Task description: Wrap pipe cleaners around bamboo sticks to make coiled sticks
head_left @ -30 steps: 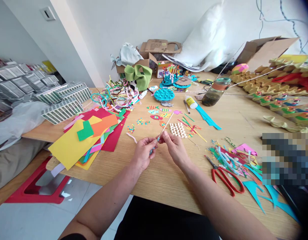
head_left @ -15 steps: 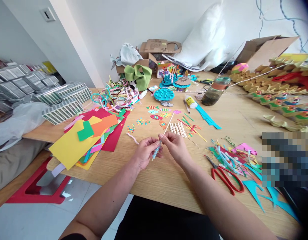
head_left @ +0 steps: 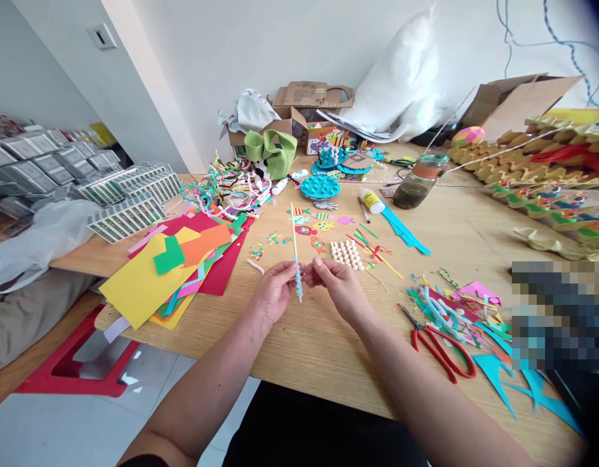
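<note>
My left hand is closed on a thin pale stick, which stands nearly upright between its thumb and fingers. Around the stick's lower part winds a light blue fuzzy pipe cleaner. Just to the right, my right hand has its thumb and fingers pinched together close to the coil; whatever they hold, if anything, is hidden. Beyond the hands lie several paper fish and rows of small whitish balls. A short pink pipe cleaner rests beside my left hand.
Coloured paper sheets spread over the left side. Red-handled scissors and paper scraps lie at right. Farther back are a glue bottle, a glass jar, a blue bumpy disc and a pipe-cleaner pile.
The stick has swung from leaning right to nearly upright. My right hand has come off the stick and moved slightly right, while my left hand keeps its hold.
</note>
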`<move>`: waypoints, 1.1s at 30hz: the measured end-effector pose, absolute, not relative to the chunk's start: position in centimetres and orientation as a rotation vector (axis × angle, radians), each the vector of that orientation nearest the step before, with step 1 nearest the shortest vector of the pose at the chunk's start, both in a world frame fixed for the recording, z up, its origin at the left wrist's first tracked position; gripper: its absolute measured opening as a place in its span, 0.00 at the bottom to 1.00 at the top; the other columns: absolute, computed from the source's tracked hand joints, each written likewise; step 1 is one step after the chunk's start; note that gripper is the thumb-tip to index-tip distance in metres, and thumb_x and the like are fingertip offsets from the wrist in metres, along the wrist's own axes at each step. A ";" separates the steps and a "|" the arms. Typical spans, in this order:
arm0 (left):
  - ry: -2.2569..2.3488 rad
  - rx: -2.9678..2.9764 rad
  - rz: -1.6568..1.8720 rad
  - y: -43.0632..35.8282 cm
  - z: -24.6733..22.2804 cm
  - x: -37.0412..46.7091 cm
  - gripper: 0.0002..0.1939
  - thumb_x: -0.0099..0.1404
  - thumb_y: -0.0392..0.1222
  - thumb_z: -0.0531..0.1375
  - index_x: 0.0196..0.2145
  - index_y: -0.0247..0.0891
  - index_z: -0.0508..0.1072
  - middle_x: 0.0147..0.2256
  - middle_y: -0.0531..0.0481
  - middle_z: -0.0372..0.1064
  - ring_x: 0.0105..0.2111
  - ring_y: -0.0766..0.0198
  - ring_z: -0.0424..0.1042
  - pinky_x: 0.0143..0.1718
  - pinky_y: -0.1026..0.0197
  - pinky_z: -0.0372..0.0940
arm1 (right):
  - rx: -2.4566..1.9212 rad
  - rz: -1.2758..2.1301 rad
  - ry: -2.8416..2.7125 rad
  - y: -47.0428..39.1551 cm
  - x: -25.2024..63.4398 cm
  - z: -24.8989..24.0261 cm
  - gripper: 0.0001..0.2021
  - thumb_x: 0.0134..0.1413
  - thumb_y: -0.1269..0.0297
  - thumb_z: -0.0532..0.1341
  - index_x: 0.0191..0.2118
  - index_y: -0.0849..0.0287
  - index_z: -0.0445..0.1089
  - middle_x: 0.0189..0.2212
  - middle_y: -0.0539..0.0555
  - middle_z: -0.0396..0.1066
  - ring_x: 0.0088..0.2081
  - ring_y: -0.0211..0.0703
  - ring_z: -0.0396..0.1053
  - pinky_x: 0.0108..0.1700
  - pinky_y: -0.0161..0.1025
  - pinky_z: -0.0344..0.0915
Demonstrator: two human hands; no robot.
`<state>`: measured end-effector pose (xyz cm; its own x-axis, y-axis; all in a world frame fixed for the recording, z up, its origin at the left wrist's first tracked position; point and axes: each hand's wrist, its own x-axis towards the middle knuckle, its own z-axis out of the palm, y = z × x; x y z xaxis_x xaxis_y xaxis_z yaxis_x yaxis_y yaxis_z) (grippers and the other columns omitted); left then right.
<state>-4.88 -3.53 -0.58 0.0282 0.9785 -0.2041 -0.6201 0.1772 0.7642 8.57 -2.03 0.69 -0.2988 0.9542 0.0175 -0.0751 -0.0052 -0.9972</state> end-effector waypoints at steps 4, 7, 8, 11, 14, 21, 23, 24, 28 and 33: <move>0.832 0.500 1.391 -3.4 -0.5 -4.9 0.10 0.44 0.40 0.68 0.26 0.34 0.74 0.27 0.52 0.71 0.27 0.70 0.68 0.30 0.65 0.62 | -0.870 1.665 -1.406 -2.5 7.9 0.7 0.20 0.47 0.47 0.59 0.29 0.62 0.70 0.23 0.51 0.68 0.26 0.36 0.64 0.31 0.36 0.63; 0.855 0.510 1.386 -3.6 -0.2 -4.9 0.11 0.44 0.40 0.68 0.25 0.33 0.74 0.26 0.52 0.70 0.24 0.71 0.66 0.26 0.66 0.61 | -0.836 1.681 -1.436 -2.7 7.7 0.5 0.17 0.46 0.50 0.62 0.29 0.62 0.70 0.22 0.49 0.68 0.24 0.33 0.62 0.29 0.33 0.60; 0.857 0.525 1.374 -3.7 -0.1 -4.8 0.11 0.44 0.41 0.68 0.25 0.33 0.73 0.25 0.52 0.69 0.23 0.71 0.66 0.25 0.66 0.60 | -0.833 1.679 -1.441 -2.8 7.7 0.5 0.16 0.46 0.51 0.62 0.28 0.62 0.70 0.22 0.49 0.68 0.23 0.33 0.61 0.29 0.33 0.59; 0.860 0.545 1.367 -3.8 -0.1 -4.7 0.11 0.45 0.41 0.68 0.25 0.32 0.73 0.23 0.52 0.68 0.22 0.72 0.64 0.23 0.67 0.59 | -0.829 1.691 -1.439 -2.8 7.8 0.6 0.16 0.46 0.51 0.62 0.26 0.62 0.69 0.21 0.50 0.69 0.23 0.33 0.61 0.29 0.33 0.58; 0.877 0.517 1.372 -3.8 -0.2 -4.7 0.12 0.45 0.41 0.68 0.25 0.32 0.72 0.24 0.52 0.67 0.22 0.72 0.64 0.22 0.68 0.59 | -0.838 1.722 -1.426 -2.9 7.7 0.6 0.17 0.47 0.50 0.61 0.26 0.62 0.70 0.21 0.50 0.69 0.23 0.33 0.62 0.29 0.33 0.59; 0.901 0.512 1.366 -3.7 -0.5 -5.0 0.12 0.46 0.43 0.67 0.26 0.33 0.71 0.23 0.53 0.65 0.21 0.72 0.64 0.21 0.68 0.58 | -0.880 1.787 -1.514 -2.9 7.6 -0.2 0.18 0.45 0.48 0.62 0.24 0.62 0.70 0.20 0.50 0.69 0.23 0.35 0.64 0.29 0.34 0.61; 0.912 0.525 1.368 -3.7 -0.4 -5.0 0.12 0.46 0.43 0.66 0.25 0.33 0.70 0.23 0.53 0.65 0.22 0.71 0.64 0.21 0.68 0.59 | -0.894 1.779 -1.516 -2.8 7.6 -0.4 0.18 0.44 0.48 0.62 0.24 0.62 0.70 0.20 0.51 0.69 0.23 0.35 0.65 0.29 0.34 0.62; 0.915 0.528 1.370 -3.8 -0.4 -4.9 0.12 0.46 0.43 0.66 0.25 0.34 0.69 0.24 0.54 0.64 0.22 0.72 0.64 0.21 0.68 0.59 | -0.897 1.774 -1.512 -2.8 7.5 -0.5 0.19 0.44 0.47 0.62 0.25 0.62 0.70 0.20 0.51 0.69 0.23 0.35 0.65 0.29 0.34 0.62; 0.905 0.528 1.336 -3.9 -0.2 -4.8 0.13 0.47 0.44 0.66 0.26 0.35 0.68 0.21 0.56 0.62 0.17 0.73 0.61 0.17 0.68 0.55 | -0.863 1.726 -1.518 -2.9 7.4 -0.5 0.20 0.45 0.46 0.60 0.26 0.62 0.70 0.21 0.50 0.69 0.23 0.34 0.63 0.29 0.34 0.60; 0.842 0.541 1.336 -3.9 -0.3 -4.7 0.11 0.49 0.43 0.65 0.26 0.34 0.69 0.23 0.54 0.65 0.19 0.72 0.63 0.18 0.68 0.57 | -0.856 1.714 -1.554 -2.8 7.6 0.0 0.22 0.47 0.44 0.58 0.25 0.63 0.70 0.20 0.51 0.67 0.23 0.34 0.61 0.29 0.34 0.59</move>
<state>-4.71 -3.87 -0.32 0.0165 0.9760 -0.2170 -0.6169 0.1808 0.7660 7.63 -2.82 0.04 -0.5663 0.8234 -0.0355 -0.0451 -0.0739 -0.9962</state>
